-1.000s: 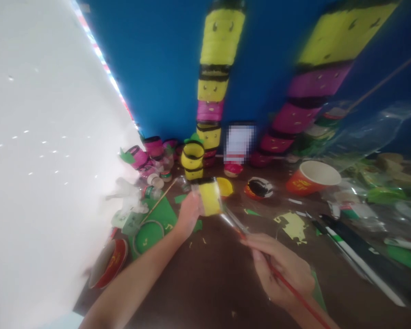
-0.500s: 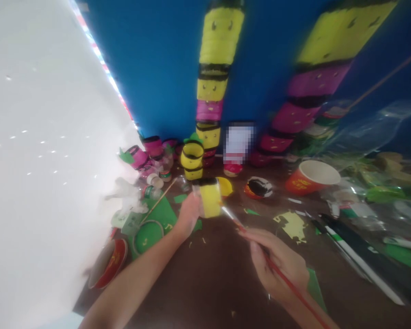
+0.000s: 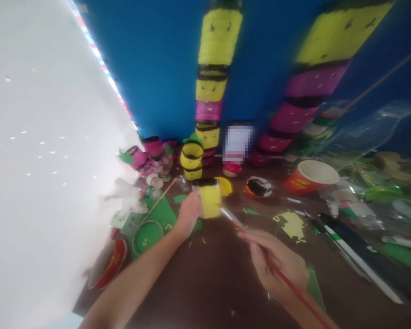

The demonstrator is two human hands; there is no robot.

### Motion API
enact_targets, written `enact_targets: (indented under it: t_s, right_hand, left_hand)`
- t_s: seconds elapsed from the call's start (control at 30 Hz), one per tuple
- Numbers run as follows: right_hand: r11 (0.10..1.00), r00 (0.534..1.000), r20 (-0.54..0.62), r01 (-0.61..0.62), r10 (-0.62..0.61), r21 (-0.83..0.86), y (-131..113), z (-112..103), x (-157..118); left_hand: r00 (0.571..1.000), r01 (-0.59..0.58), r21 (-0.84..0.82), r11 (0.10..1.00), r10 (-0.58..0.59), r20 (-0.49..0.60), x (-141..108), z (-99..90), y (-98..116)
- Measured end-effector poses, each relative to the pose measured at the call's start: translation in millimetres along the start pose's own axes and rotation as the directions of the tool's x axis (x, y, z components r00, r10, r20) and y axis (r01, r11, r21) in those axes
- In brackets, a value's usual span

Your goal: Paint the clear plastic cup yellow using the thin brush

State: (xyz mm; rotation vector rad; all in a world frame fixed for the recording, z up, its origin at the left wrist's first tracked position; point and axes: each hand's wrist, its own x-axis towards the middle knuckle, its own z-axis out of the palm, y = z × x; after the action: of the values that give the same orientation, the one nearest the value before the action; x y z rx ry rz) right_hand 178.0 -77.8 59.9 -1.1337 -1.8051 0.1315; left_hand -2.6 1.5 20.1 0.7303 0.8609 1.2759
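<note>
My left hand [image 3: 189,212] grips a small cup [image 3: 210,201] painted yellow, with a black band around its top edge, and holds it tilted on its side. My right hand [image 3: 277,258] is closed around a red-handled paintbrush [image 3: 238,225]. The brush tip touches the right side of the yellow surface. Just behind the cup lies a round yellow paint lid [image 3: 225,186]. A container of black paint [image 3: 258,188] stands to its right. Finished-looking yellow cups [image 3: 192,160] with a green leaf stand behind my left hand.
Tall stacks of yellow and pink faced cups [image 3: 210,87] rise against the blue wall. An orange paper cup [image 3: 310,178], clear plastic, pens [image 3: 363,260] and yellow paper scraps [image 3: 292,226] lie right. Green paper [image 3: 164,212], a tape ring [image 3: 148,237] and a red bowl [image 3: 118,258] are left.
Almost nothing differs. The brush tip stays at the cup's right side, and both hands keep their hold; the view has shifted very slightly.
</note>
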Motion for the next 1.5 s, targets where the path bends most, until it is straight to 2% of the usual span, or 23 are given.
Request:
enact_targets:
  t_s: [0.1, 0.27, 0.47, 0.67, 0.83, 1.0, 1.2, 1.33, 1.5]
  right_hand:
    - [1.000, 1.000, 0.020, 0.021, -0.021, -0.005, 0.9, -3.2, -1.6]
    - [0.998, 0.997, -0.045, 0.055, -0.055, 0.003, 1.6, -8.4, -4.5]
    - [0.999, 0.999, 0.010, 0.050, -0.050, -0.022, -0.9, 0.0, 1.6]
    - [0.996, 0.996, 0.021, 0.085, -0.086, 0.038, 3.1, -7.8, -4.0]
    - [1.000, 1.000, 0.023, 0.012, -0.012, 0.006, -0.1, -2.1, -0.5]
    - [1.000, 0.999, 0.052, 0.012, -0.012, 0.012, 1.9, -1.5, -1.0]
    - [0.998, 0.998, -0.055, 0.044, -0.041, 0.041, 1.8, -6.6, -3.8]
    - [0.996, 0.995, -0.054, 0.083, -0.085, -0.042, -0.8, -2.0, 2.2]
    - [0.993, 0.992, -0.054, 0.110, -0.112, -0.047, -1.5, 3.1, 3.3]
  left_hand:
    - [1.000, -0.003, -0.012, 1.000, 0.003, 0.021, -0.2, 1.3, 0.7]
    - [1.000, -0.008, -0.018, 1.000, 0.009, 0.022, -0.5, 0.4, 0.8]
    - [0.999, -0.020, 0.015, 1.000, 0.019, 0.029, 0.1, 1.5, 1.1]
    - [0.999, -0.026, 0.016, 1.000, 0.025, 0.034, 0.7, 1.3, 0.6]
    - [0.998, -0.023, 0.016, 1.000, 0.022, 0.052, 0.8, 1.3, 0.5]
    - [0.998, -0.039, 0.017, 0.999, 0.038, 0.048, 0.8, 1.9, -0.1]
    - [0.999, -0.030, 0.005, 1.000, 0.030, 0.033, 1.4, -0.7, -1.3]
    - [1.000, -0.015, 0.002, 1.000, 0.015, 0.019, 2.0, -1.7, -2.0]
    - [1.000, -0.017, 0.008, 1.000, 0.017, 0.019, 0.7, -0.1, 0.1]
